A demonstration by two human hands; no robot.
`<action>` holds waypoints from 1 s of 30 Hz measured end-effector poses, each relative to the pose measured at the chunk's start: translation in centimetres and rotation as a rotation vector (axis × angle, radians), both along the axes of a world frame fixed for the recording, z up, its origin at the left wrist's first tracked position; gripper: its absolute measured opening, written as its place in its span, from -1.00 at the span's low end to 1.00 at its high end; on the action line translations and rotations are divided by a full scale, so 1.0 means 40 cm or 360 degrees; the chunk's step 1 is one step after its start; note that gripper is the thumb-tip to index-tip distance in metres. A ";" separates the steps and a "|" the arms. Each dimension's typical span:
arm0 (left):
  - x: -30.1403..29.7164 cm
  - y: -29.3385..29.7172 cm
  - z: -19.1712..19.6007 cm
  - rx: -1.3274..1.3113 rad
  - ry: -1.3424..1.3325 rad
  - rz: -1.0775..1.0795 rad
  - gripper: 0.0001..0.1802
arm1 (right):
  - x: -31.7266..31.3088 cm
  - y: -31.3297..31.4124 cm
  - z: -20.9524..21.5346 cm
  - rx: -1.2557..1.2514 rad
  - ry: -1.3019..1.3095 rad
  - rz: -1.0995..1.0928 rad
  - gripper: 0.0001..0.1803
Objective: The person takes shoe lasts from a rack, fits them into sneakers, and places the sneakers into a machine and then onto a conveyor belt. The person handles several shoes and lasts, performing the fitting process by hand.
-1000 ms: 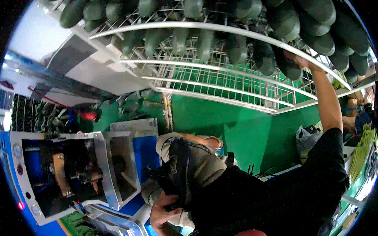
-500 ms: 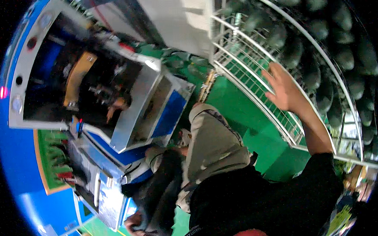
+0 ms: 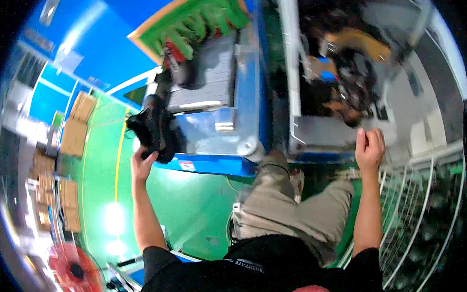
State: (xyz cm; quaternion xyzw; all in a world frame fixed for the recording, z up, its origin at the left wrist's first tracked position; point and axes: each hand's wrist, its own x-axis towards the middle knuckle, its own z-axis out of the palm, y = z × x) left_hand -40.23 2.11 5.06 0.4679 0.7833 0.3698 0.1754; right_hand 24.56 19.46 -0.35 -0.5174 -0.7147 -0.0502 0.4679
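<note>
A black shoe (image 3: 154, 129), soft and blurred, hangs at the left front corner of the blue-sided bench (image 3: 202, 134). Its lower end is gripped by my left hand (image 3: 141, 165), thumb and fingers closed around it. My right hand (image 3: 370, 149) is curled into a loose fist at the front edge of the machine (image 3: 320, 130), and nothing shows in it. Inside the machine I see a curved tan piece (image 3: 361, 42) and dark fittings, smeared by motion. On the bench's grey top lies a dark rounded object (image 3: 183, 74).
A white wire rack (image 3: 400, 212) with dark shapes stands close by my right arm. Behind the bench is a wood-edged green panel (image 3: 201, 23). Cardboard boxes (image 3: 75, 136) and a red fan (image 3: 76, 272) are at the left. A narrow gap separates bench and machine.
My view has swung left, away from the rack. My right hand, spread beside the rack before, is now curled at the machine. My left hand has raised the black shoe beside the bench.
</note>
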 end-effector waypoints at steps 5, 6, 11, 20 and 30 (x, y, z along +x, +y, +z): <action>0.035 0.021 0.044 -0.0169 0.0875 0.0037 -0.65 | -0.026 0.063 -0.079 0.0338 -0.0319 -0.0092 -0.57; 0.072 0.033 0.075 -0.0132 0.1286 0.0120 -0.65 | -0.025 0.061 -0.078 0.0324 -0.0386 -0.0095 -0.57; 0.222 0.297 0.206 -0.0214 0.0924 0.0244 -0.64 | -0.008 0.062 -0.101 0.0249 -0.0481 -0.0091 -0.54; -0.154 0.987 -0.190 -0.0735 0.0435 0.0647 0.32 | -0.007 0.070 -0.087 0.0121 -0.0498 0.0004 -0.58; -0.032 0.992 -0.238 -0.0542 0.0531 0.0961 0.07 | -0.012 0.054 -0.082 0.0104 -0.0433 -0.0064 -0.59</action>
